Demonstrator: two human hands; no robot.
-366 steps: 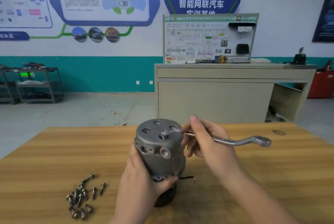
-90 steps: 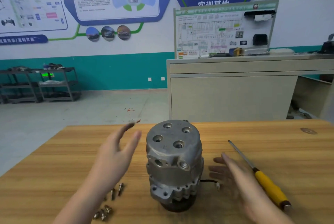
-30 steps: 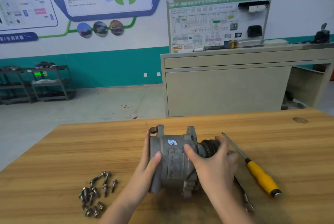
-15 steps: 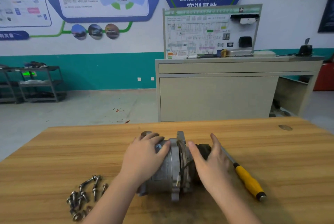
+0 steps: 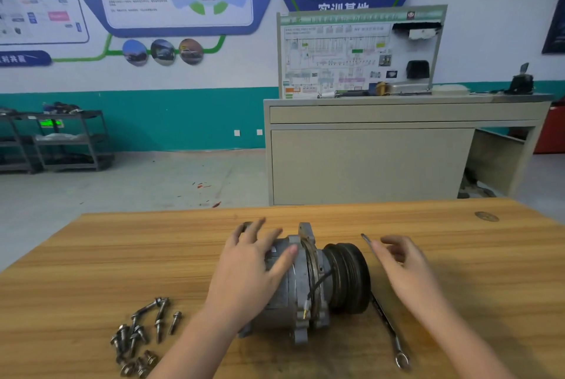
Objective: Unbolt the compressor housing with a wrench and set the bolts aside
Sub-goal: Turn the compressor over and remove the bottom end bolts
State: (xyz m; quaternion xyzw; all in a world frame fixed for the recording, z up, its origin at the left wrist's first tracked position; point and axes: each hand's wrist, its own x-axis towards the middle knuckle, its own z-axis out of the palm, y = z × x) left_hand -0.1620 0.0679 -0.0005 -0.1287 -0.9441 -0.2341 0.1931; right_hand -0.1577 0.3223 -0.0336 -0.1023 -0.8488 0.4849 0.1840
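the left hand (image 5: 250, 268) is resting flat on the compressor (image 5: 308, 283) lying on the table (image 5: 91, 256), and the right hand (image 5: 406, 268) is hanging loose, holding nothing.

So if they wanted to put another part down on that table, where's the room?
Bare wood lies along the far edge behind the compressor, and at far right past the right hand. Near left is crowded by the bolts; the wrench lies beside the pulley.

left hand (image 5: 255, 259) flat, fingers spread, right hand (image 5: 406, 265) raised, loosely curled
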